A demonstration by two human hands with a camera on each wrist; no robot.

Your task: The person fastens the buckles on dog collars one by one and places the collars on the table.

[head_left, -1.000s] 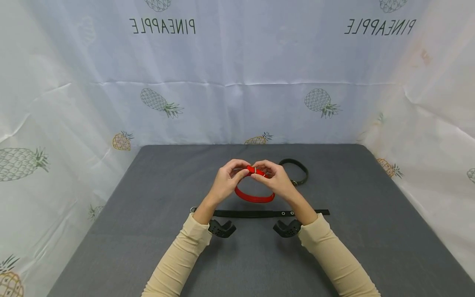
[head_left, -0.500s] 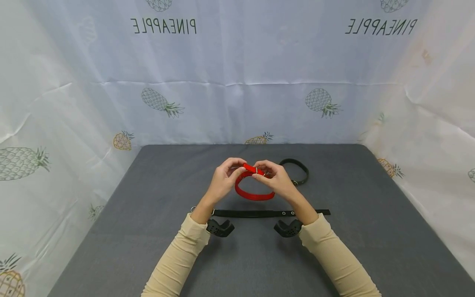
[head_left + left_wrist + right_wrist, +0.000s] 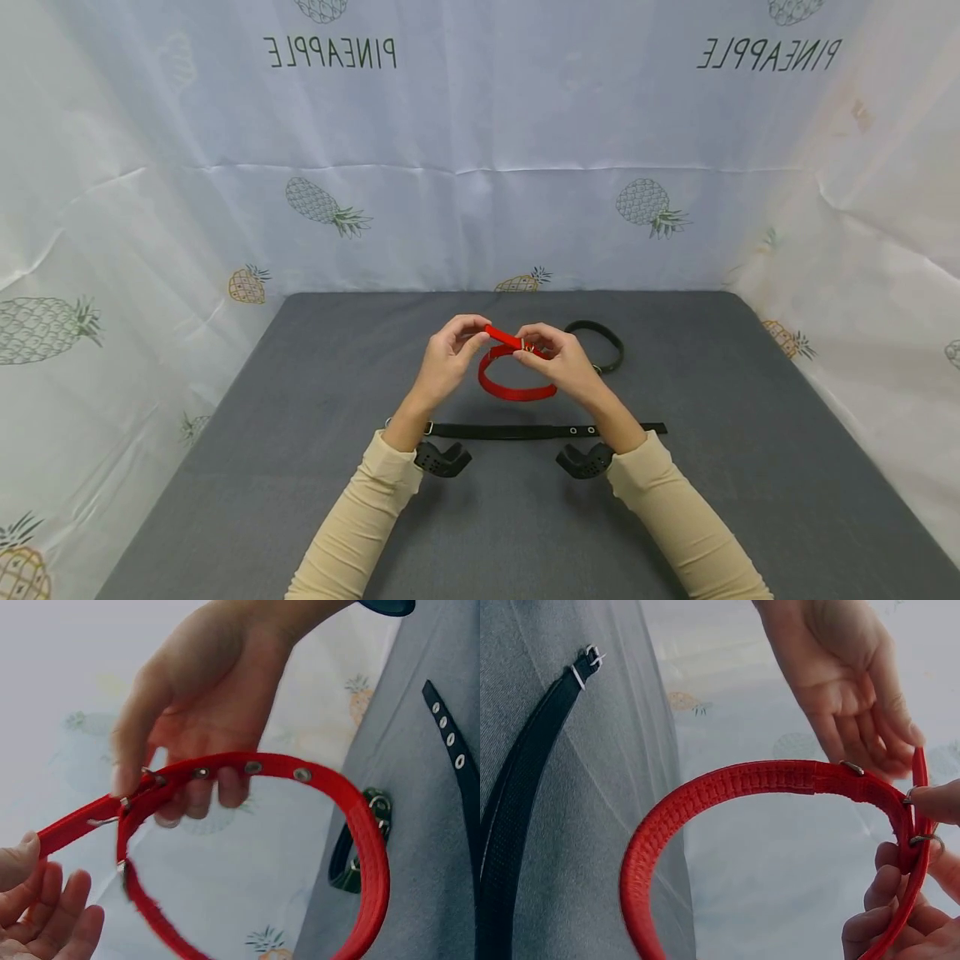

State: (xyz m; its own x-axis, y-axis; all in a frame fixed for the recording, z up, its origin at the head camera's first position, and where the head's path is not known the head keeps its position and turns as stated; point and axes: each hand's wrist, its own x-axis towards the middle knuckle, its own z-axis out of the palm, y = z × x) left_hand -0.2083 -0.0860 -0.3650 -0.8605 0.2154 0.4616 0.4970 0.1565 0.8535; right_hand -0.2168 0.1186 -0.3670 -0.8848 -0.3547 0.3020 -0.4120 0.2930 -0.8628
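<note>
Both hands hold a red collar [image 3: 517, 389] just above the grey table [image 3: 300, 467]. My left hand [image 3: 474, 335] pinches the collar's free end, which sticks out to the left of the metal buckle. My right hand [image 3: 530, 350] pinches the collar at the buckle. The loop hangs below the hands toward me. In the left wrist view the red collar [image 3: 361, 847] shows its eyelets, with the right hand's fingers [image 3: 199, 791] at the buckle. In the right wrist view the red collar [image 3: 727, 787] curves under the left hand [image 3: 855, 690].
A straight black strap [image 3: 525, 431] with eyelets lies flat across the table under my wrists. A looped black collar [image 3: 609, 343] lies behind my right hand. Pineapple-print sheets wall the table on three sides.
My left hand has drawn the red free end further out to the left of the buckle. Both hands have risen slightly with the collar.
</note>
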